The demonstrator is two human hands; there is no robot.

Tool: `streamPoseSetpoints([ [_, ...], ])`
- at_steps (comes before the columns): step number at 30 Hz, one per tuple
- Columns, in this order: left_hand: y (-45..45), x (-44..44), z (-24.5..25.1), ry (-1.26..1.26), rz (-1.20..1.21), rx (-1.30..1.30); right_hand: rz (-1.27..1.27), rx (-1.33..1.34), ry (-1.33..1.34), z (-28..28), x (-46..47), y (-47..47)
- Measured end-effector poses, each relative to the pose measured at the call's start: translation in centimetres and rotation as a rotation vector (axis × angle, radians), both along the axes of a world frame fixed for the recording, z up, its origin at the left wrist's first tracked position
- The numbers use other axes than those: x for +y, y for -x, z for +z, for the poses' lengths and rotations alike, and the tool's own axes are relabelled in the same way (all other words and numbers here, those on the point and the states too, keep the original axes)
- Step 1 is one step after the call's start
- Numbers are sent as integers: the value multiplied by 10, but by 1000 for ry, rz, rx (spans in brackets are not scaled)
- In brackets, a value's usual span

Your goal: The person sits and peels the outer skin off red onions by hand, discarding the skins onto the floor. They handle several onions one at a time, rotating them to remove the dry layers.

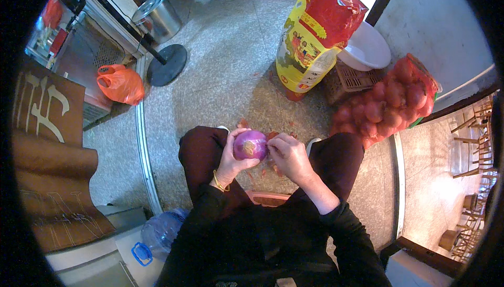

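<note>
A purple-red onion (250,145) rests in my left hand (231,161), its dry root or stem end turned up towards me. The fingers wrap its far left side and the thumb lies along the near side. My right hand (290,156) pinches at the onion's right side with thumb and fingertips drawn together. Whether a strip of skin sits between those fingertips is too small to tell. Both hands are held between my knees, above the floor. Scraps of onion skin (271,134) lie on the floor under and around the hands.
Ahead on the right stand a tall red-and-yellow sack (311,39), a white basin (366,48) on a brown plastic crate (350,78), and a red mesh bag of onions (388,104). Leftward are a black round stand base (167,65), an orange plastic bag (121,85) and a large water bottle (162,234).
</note>
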State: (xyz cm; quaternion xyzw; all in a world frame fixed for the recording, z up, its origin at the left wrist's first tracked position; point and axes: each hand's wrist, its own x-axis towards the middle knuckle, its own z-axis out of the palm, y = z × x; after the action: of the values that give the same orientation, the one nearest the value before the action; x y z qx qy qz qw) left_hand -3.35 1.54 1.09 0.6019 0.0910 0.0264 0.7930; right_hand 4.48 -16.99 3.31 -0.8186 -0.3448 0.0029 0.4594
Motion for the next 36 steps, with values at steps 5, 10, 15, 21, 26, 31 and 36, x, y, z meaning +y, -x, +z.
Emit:
streamPoseSetpoints([
  [5,8,7,-12,115,-24,58,-35,256,-62,4,8,1],
  [10,12,13,1,503,-76,67,-240,220,-55,-44,-4,-16],
  [15,13,16,-3,675,-17,87,-113,337,-166,-27,-1,-8],
  [21,6,14,-1,473,-73,87,22,595,-299,-1,13,3],
  [26,5,15,-7,410,-117,129,114,838,-278,-7,9,-12],
  [31,5,15,-9,434,-119,147,155,1049,-376,-18,5,-17],
  [36,6,16,-13,449,-119,179,211,991,-355,-29,4,-20],
])
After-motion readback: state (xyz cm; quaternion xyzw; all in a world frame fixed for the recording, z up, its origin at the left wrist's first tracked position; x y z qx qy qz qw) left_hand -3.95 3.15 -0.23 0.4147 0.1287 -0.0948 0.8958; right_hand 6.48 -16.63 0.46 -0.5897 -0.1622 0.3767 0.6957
